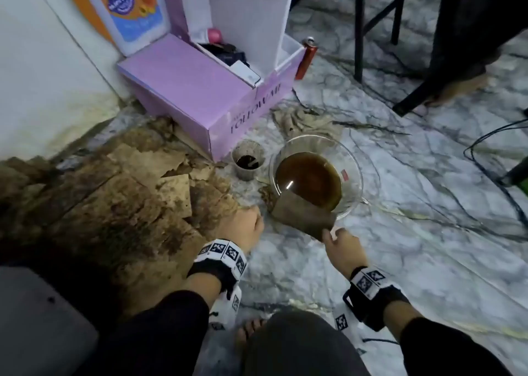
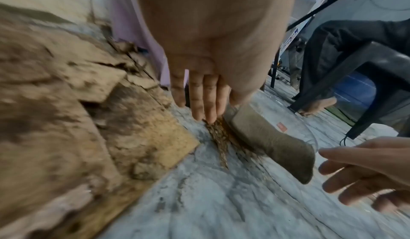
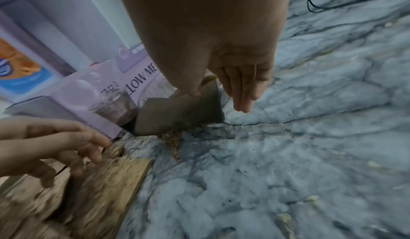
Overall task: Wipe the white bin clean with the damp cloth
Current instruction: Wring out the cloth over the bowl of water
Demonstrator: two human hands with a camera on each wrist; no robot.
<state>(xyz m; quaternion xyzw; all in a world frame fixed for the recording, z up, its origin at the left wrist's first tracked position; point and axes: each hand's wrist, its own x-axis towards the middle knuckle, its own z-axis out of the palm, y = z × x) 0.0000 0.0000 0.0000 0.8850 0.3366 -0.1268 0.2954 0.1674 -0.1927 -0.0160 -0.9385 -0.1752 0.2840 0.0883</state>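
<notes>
Cloth (image 1: 303, 212), grey-brown and wet-looking, hangs over the near rim of a glass bowl (image 1: 351, 158): its far end lies in the bowl's brown liquid and its near corner hangs out toward the floor (image 1: 414, 247).

The right hand (image 1: 340, 241) is at that near corner, thumb and fingers on either side of it. Seen from the left wrist, its fingers (image 2: 346, 155) are straight, spread and just clear of the cloth's tip (image 2: 306, 172). From the right wrist the thumb lies over the cloth (image 3: 177, 114), but I cannot tell whether it touches. The hand is not closed on anything.

The left hand (image 1: 243, 227) is just left of the cloth and points down. Its fingers (image 2: 206, 105) are straight and together, with the tips at the floor beside a streak of brown crumbs (image 2: 219, 137). It holds nothing.

Left of the bowl and just beside it stands a clear cup (image 1: 248, 161) with dark liquid. Farther left, sodden brown cardboard (image 1: 128, 190) lies torn and spread over the marble-patterned floor. Beyond the cup is an open purple box (image 1: 185, 84) with a tall white panel (image 1: 251, 18) rising behind it and a red can (image 1: 307, 55) at its far right corner. Black chair legs (image 1: 358, 32) and a black cable (image 1: 485, 147) are at the far right.
</notes>
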